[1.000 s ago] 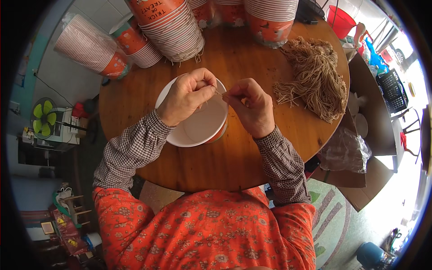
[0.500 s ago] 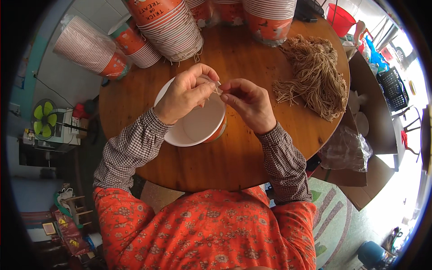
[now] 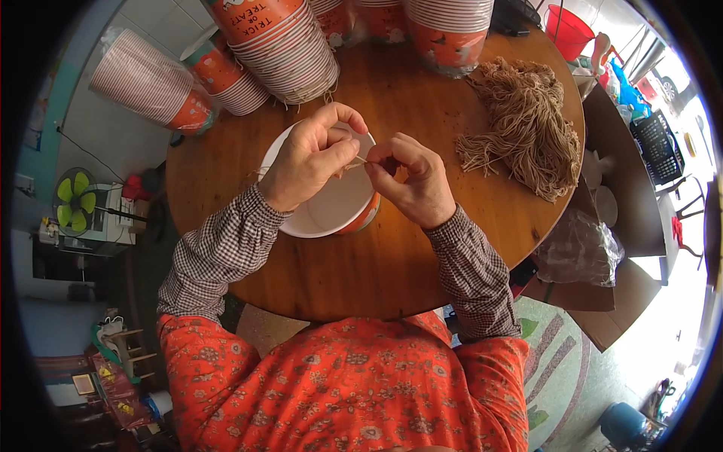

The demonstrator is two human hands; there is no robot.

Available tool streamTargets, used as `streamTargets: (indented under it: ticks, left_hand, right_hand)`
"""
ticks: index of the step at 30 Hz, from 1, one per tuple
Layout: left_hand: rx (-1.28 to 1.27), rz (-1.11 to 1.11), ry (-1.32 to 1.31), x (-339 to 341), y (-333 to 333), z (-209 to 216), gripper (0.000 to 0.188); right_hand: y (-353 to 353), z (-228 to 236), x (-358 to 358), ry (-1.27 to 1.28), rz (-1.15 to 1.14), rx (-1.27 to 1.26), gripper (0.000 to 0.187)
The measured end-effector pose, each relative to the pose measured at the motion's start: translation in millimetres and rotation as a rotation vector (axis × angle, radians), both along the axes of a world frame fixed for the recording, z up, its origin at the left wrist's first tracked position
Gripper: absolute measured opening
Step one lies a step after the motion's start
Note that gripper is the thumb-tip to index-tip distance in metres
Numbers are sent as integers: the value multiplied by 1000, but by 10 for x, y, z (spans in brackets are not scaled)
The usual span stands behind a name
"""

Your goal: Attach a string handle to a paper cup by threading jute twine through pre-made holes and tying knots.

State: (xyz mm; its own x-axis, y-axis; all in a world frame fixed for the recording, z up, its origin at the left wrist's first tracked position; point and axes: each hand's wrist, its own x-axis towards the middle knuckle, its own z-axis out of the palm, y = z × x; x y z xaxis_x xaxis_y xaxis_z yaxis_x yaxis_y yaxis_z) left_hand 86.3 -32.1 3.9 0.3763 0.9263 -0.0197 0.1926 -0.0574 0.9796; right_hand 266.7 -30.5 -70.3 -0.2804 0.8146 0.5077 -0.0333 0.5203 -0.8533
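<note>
A round paper bucket (image 3: 320, 226), white inside and orange outside, stands on the table under my hands. Above its left side my left hand (image 3: 312, 154) pinches a thin beige cord (image 3: 361, 160) between thumb and finger. Just to the right, by the bucket's rim, my right hand (image 3: 410, 181) grips the same cord with thumb and forefinger closed. The short stretch of cord between the two hands looks taut. Part of the bucket's rim is hidden behind my left hand.
A heap of beige cords (image 3: 527, 124) lies at the table's right. Stacked orange buckets (image 3: 286, 60) stand along the far edge, some wrapped in clear plastic. A cardboard box (image 3: 625, 203) holding crumpled plastic is beyond the right edge of the wooden table (image 3: 324, 282).
My right hand has turned and moved slightly lower, its fingers curling in more. The cord between my hands is drawn straighter. My left hand stays nearly in place.
</note>
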Motion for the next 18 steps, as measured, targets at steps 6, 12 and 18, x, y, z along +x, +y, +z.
streamTargets:
  ticks: [6,12,18]
  left_hand:
    - [16,-74,112,28,-23,107,17]
    - [75,-68,109,-4,-28,106,18]
    - [139,-177,167,-11,-78,192,17]
  right_hand:
    - [28,23,103,-50,15,-38,9]
    - [64,13,160,-138,36,-45,14]
    - [58,90,214,-145,86,-67,19]
